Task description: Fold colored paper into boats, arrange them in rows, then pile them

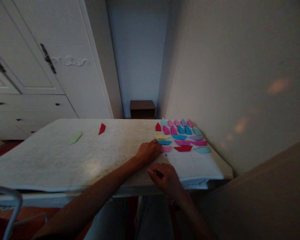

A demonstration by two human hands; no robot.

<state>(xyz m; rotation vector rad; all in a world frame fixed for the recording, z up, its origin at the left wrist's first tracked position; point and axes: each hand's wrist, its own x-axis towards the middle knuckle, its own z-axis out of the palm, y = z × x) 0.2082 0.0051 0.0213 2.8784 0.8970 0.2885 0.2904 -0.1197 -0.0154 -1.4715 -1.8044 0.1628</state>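
the left hand [150, 151] reaches in from the lower left, forearm slanting over the front edge, palm down; its fingers touch the left end of a pink paper piece [167, 149], though whether they pinch it i cannot tell. the right hand [163, 175] sits nearer the front edge, curled, thumb toward the left; whether its fingers hold anything i cannot tell. a wide stretch of surface [120, 143] runs leftward to a light green piece [75, 138]; the wall [215, 83] borders the right side. the pink piece lies left of a red piece [183, 148], long axis side to side, right end tapering.
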